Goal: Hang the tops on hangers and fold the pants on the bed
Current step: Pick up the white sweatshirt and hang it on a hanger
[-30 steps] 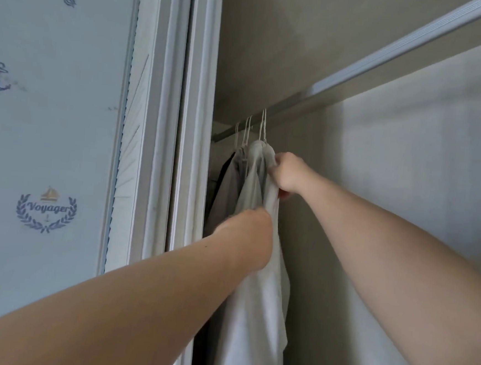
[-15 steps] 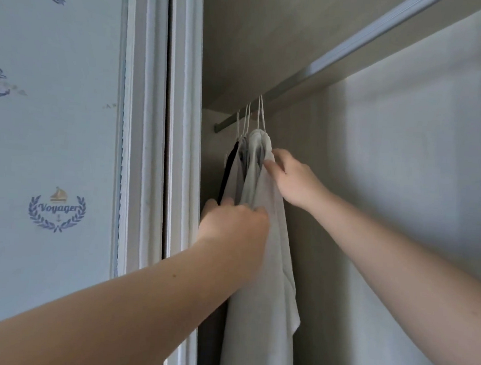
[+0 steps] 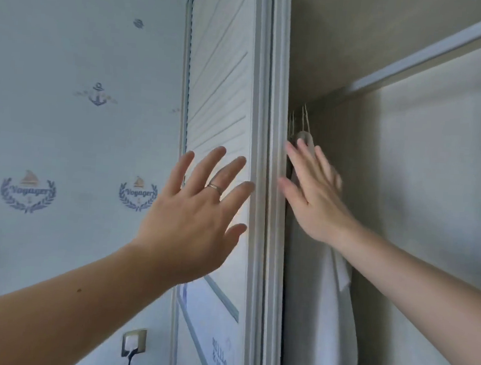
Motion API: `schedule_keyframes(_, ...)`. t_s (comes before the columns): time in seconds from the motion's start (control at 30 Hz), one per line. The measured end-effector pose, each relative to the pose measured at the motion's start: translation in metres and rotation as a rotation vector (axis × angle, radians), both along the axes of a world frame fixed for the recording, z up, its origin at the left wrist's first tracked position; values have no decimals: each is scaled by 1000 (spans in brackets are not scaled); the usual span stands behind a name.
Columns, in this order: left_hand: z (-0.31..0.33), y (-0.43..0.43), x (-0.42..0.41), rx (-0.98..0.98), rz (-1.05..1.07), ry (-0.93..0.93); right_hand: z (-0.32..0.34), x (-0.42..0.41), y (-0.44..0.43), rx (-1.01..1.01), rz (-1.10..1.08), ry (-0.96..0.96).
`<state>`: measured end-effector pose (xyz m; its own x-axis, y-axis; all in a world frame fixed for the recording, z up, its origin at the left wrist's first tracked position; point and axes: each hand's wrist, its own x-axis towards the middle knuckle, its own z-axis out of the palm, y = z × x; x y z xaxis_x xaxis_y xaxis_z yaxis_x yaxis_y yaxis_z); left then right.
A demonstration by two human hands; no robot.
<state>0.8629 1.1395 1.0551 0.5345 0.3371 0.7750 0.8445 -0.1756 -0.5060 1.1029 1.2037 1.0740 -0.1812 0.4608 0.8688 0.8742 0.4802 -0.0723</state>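
A white top hangs on a hanger inside the wardrobe, its thin hanger hooks over a rail near the top. My right hand is in front of the top's shoulder with fingers spread and straight, holding nothing. My left hand, a ring on one finger, is spread flat in front of the white slatted wardrobe door. Whether it touches the door I cannot tell. No pants or bed are in view.
The door's white frame edge stands between my two hands. Blue nautical wallpaper covers the wall at left, with a wall socket and plug low down. The wardrobe's beige inner wall lies at right under a shelf.
Both hands have let go of the hanging white top and opened out. My left hand moved left in front of the door. The view shifted left, hiding most of the hanging clothes.
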Motion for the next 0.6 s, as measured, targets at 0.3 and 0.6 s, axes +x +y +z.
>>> schedule_keyframes(0.3, -46, -155, -201, -117, 276, -35, -50, -208, -136, -66, 281, -202)
schedule_keyframes(0.6, -143, -380, -389, -283, 678, -263, -147, -428, -277, -131, 688, -467)
